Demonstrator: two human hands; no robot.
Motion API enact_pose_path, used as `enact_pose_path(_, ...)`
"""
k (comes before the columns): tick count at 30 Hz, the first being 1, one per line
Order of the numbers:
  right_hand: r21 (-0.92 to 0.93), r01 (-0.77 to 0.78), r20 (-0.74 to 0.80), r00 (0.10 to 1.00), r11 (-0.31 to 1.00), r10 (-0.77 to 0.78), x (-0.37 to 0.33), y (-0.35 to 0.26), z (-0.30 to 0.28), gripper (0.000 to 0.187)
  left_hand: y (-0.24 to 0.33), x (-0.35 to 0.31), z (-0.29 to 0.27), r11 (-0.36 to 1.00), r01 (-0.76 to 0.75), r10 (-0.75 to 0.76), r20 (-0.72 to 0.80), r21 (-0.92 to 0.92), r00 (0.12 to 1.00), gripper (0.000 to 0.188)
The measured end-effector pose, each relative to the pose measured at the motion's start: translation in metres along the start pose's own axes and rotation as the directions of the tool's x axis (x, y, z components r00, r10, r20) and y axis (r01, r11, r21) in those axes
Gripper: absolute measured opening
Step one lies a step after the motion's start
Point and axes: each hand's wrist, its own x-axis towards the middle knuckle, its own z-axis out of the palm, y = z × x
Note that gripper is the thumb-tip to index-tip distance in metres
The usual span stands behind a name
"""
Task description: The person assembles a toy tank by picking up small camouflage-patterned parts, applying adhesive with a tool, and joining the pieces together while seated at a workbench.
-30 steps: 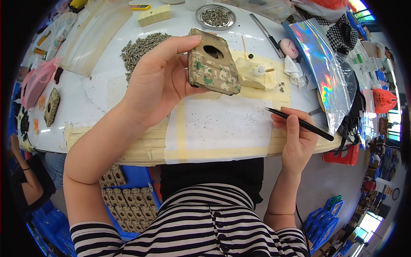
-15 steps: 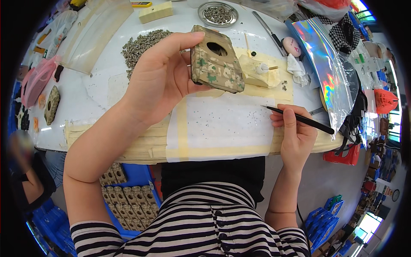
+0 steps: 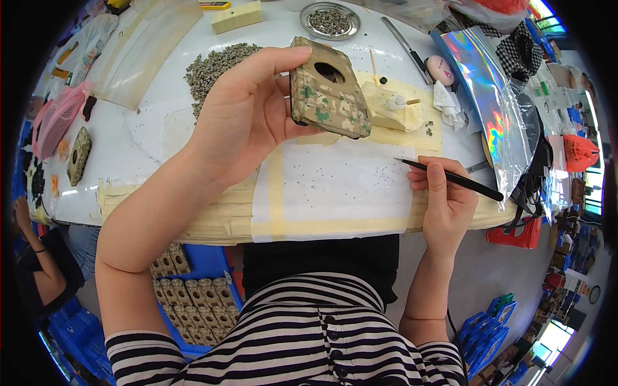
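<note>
My left hand (image 3: 241,109) grips a camouflage-patterned case (image 3: 331,103) by its left edge, raised above the table and tilted. A round dark opening shows in the case's upper part. In my right hand (image 3: 447,199) I hold black tweezers (image 3: 473,186) between thumb and fingers, their thin tip pointing left. Beneath the tip lies a white sheet (image 3: 341,215) edged with yellowish tape, with many tiny specks scattered over it. Behind the case stands a small white bottle (image 3: 396,102) set in a tape-covered block (image 3: 386,118).
A heap of small metallic parts (image 3: 215,71) lies behind my left hand, and a round metal dish (image 3: 330,21) holds more. A shiny holographic pouch (image 3: 473,96) and crumpled tissue (image 3: 446,100) are at right. Another camouflage case (image 3: 78,156) lies far left. A blue crate (image 3: 212,260) below holds several cases.
The case and my left hand have shifted very slightly to the right. My right hand with the tweezers looks unmoved. At far left, another person's arm has moved.
</note>
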Motion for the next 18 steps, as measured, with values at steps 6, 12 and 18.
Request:
enact_pose_path(6,0.005,-0.007,0.0,1.0,1.0,0.007,-0.0003,-0.0009,0.001,0.018,-0.0002,-0.0004,-0.0008,1.0,-0.005,0.005,0.002,0.017,1.0,0.052)
enact_pose_path(12,0.0,0.004,0.013,1.0,1.0,-0.004,0.0,-0.0003,-0.0005,0.018,-0.0005,0.0001,-0.0013,1.0,-0.004,0.004,0.012,0.005,1.0,0.052)
enact_pose_path(18,0.01,-0.002,0.014,1.0,1.0,0.002,-0.0002,-0.0023,-0.002,0.019,-0.0009,-0.0001,-0.001,1.0,-0.002,0.002,0.012,0.01,1.0,0.051)
